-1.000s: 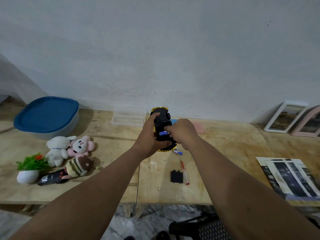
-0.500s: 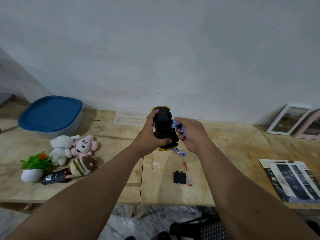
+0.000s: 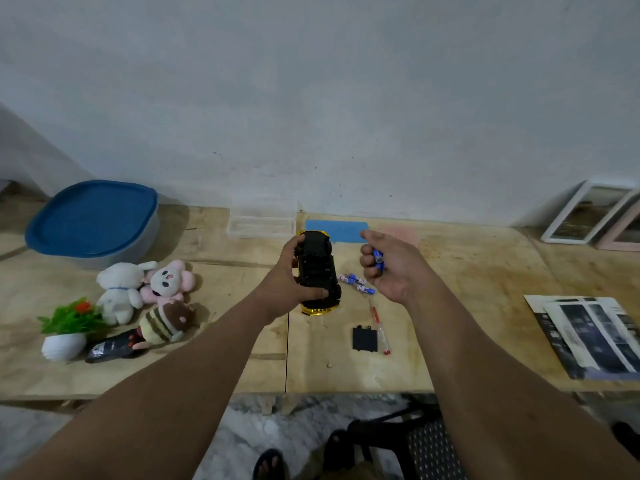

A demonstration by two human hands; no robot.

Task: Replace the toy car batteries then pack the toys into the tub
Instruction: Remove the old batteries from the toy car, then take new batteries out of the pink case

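My left hand [image 3: 289,277] grips the yellow toy car [image 3: 317,271] upside down above the table, black underside facing up. To its right, apart from the car, my right hand [image 3: 388,265] is closed on a blue battery [image 3: 378,259]. Loose blue-and-white batteries [image 3: 356,282] lie on the table between the car and that hand. The black battery cover [image 3: 364,338] and a red-handled screwdriver [image 3: 379,325] lie nearer the front edge. The grey tub with a blue lid [image 3: 91,221] stands at the back left. Three plush toys [image 3: 152,292] and a black remote [image 3: 112,348] lie left of centre.
A small potted plant [image 3: 65,330] stands at the front left. A clear plastic box [image 3: 261,220] and a blue mat [image 3: 337,230] sit by the wall. Picture frames [image 3: 588,216] lean at the back right, printed sheets [image 3: 588,336] lie at the right. A chair [image 3: 415,445] is below the table.
My right hand has pulled away from the car's underside to the right, taking a blue battery with it. The left hand has lowered the car slightly.
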